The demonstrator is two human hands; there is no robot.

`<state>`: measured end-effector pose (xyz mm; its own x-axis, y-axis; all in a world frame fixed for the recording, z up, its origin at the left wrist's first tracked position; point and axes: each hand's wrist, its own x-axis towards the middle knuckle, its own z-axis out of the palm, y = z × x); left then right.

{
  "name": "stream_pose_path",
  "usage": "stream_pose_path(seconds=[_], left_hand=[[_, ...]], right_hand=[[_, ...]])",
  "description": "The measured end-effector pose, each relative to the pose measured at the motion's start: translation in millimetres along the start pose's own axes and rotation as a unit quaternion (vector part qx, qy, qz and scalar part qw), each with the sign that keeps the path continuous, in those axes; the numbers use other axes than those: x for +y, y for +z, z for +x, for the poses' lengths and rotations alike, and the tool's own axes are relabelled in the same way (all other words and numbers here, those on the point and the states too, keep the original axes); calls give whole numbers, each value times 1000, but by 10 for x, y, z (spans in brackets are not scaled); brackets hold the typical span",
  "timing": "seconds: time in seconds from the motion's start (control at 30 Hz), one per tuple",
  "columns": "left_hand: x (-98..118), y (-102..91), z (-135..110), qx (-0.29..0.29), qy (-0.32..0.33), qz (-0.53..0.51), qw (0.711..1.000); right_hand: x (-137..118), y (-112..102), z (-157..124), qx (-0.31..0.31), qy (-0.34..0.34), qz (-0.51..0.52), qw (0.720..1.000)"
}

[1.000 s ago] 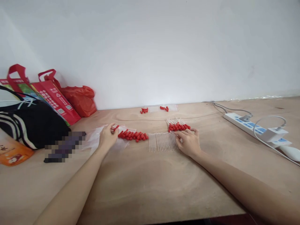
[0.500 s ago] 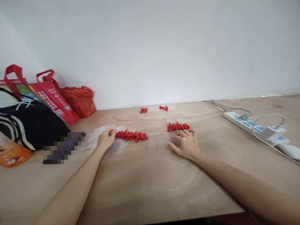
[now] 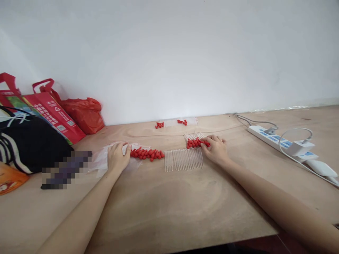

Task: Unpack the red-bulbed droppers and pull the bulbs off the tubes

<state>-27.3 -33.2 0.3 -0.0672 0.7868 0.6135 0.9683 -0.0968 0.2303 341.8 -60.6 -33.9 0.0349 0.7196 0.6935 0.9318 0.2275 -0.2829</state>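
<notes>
My left hand (image 3: 118, 157) rests on clear plastic bags (image 3: 102, 158), thumb apart from the fingers, beside the left end of a row of loose red rubber bulbs (image 3: 148, 154). To the right of that row lies a line of clear thin tubes (image 3: 184, 159), side by side. Just behind the tubes is a bunch of droppers (image 3: 194, 142), red bulbs toward me and clear stems pointing to the wall. My right hand (image 3: 215, 150) has its thumb and forefinger closed around the red bulbs at the bunch's right end; the fingertips are partly hidden.
Two small groups of red-bulbed pieces (image 3: 159, 125) lie near the wall, with a clear bag (image 3: 192, 121). A white power strip (image 3: 280, 139) with a charger and cables is at the right. Red bags (image 3: 82, 114) and a black bag (image 3: 39, 141) stand left.
My right hand has moved off the clear tubes and back to the right end of the dropper bunch. My left hand's fingers have spread. The view has shifted slightly right.
</notes>
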Motion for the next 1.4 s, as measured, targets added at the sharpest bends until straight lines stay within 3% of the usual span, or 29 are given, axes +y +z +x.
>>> stream_pose_path(seconds=[0.13, 0.27, 0.4, 0.53, 0.7, 0.83, 0.93, 1.03, 1.17, 1.27, 1.4], left_hand=[[300, 20, -157, 70, 109, -22, 991], [595, 56, -329, 52, 209, -64, 974], [729, 73, -402, 26, 247, -100, 964], [796, 76, -436, -6, 240, -183, 953], [1005, 97, -555, -131, 151, -328, 923], [1219, 98, -646, -251, 47, -440, 861], [1297, 84, -677, -274, 20, -506, 818], [1286, 58, -683, -254, 28, -481, 839], [1227, 17, -674, -200, 176, -338, 903], [1189, 17, -667, -150, 284, -267, 909], [1127, 69, -677, -93, 327, -214, 916]], right_hand=[[17, 42, 127, -31, -67, -28, 997], [-27, 128, 160, -45, -82, -54, 994], [-9, 202, 157, -25, -93, -41, 995], [-52, 169, 130, 48, -109, -18, 993], [-382, 3, -46, 116, -168, 17, 979], [-663, -49, -238, 135, -255, 49, 956], [-756, -36, -310, 110, -317, 56, 940], [-757, -49, -300, 93, -330, 60, 938], [-693, -97, -231, 107, -314, 24, 943], [-630, -88, -202, 90, -336, 1, 938], [-554, -43, -232, 44, -347, 9, 937]])
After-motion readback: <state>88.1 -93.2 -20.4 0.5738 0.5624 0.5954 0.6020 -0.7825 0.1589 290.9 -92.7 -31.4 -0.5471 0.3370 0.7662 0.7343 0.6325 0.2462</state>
